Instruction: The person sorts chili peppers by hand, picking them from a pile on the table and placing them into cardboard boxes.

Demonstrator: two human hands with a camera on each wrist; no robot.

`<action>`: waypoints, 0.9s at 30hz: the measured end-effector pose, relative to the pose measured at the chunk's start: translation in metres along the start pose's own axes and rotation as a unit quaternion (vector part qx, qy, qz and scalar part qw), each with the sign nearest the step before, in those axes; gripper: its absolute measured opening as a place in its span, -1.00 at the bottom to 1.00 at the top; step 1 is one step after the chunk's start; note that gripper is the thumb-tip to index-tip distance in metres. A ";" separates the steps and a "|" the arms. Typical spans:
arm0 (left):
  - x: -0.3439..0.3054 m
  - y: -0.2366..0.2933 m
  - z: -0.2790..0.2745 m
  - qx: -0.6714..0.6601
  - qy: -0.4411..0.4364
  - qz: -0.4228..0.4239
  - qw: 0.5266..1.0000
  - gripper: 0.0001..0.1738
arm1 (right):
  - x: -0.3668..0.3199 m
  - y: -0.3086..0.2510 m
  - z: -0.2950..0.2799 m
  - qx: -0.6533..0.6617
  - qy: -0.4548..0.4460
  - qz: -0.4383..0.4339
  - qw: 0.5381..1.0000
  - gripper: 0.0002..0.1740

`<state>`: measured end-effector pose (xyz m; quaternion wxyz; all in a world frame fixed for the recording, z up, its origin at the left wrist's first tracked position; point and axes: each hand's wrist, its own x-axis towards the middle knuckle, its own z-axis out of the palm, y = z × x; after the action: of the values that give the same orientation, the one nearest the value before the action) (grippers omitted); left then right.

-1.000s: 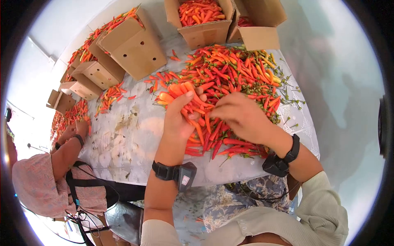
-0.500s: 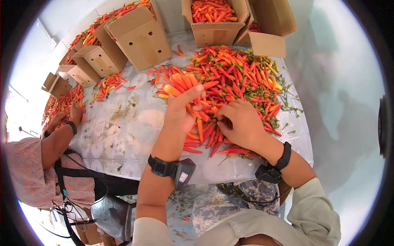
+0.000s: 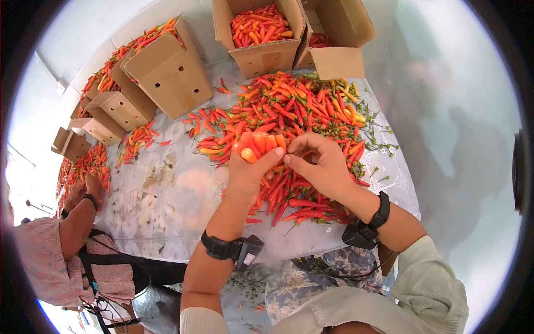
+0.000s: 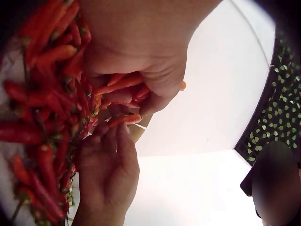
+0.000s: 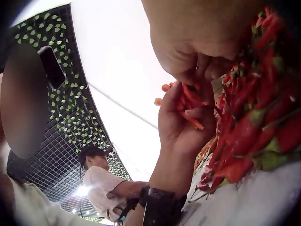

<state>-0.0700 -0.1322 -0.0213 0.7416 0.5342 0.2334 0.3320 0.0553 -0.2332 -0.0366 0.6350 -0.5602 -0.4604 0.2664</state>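
My left hand [image 3: 248, 173] holds a bunch of red and orange chili peppers [image 3: 260, 143], their smooth ends fanned out above the thumb. Close against it, my right hand [image 3: 328, 170] has its thumb and forefinger together at the bunch's right side. In the left wrist view those fingertips pinch one orange-red chili pepper [image 4: 126, 120] just below the left hand. The right wrist view shows more peppers [image 5: 193, 101] within the left palm, partly hidden by fingers. Under and beyond both hands spreads a large pile of chilies [image 3: 300, 108], many with green stems.
Cardboard boxes stand along the far edge: one full of chilies [image 3: 258, 58], one with its flap folded down [image 3: 336, 62], several at left [image 3: 169, 78]. Loose green stems [image 3: 384, 143] lie right of the pile. Another person [image 3: 47, 245] works over chilies at the table's left end.
My right hand has come up from the pile to the bunch, its fingertips now beside the left thumb. The left hand keeps holding the bunch, now turned more upright. The head view has shifted slightly.
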 end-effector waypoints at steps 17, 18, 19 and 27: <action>-0.002 -0.008 -0.003 0.016 -0.144 -0.026 0.989 -0.49 | 0.010 -0.014 -0.027 0.060 -0.086 0.013 0.994 -0.78; -0.002 -0.009 -0.003 0.007 -0.152 -0.026 0.988 -0.49 | 0.010 -0.013 -0.027 0.074 -0.094 0.035 0.992 -0.78; -0.003 -0.010 -0.003 -0.002 -0.160 -0.026 0.987 -0.49 | 0.010 -0.015 -0.027 0.128 -0.103 0.054 0.985 -0.78; -0.002 -0.005 -0.005 -0.060 -0.179 -0.034 0.981 -0.50 | 0.018 -0.007 -0.037 -0.016 0.040 0.004 0.999 -0.88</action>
<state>-0.0732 -0.1317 -0.0279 0.8129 0.5314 0.0943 0.2188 0.0941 -0.2367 -0.0232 0.6426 -0.5822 -0.4368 0.2393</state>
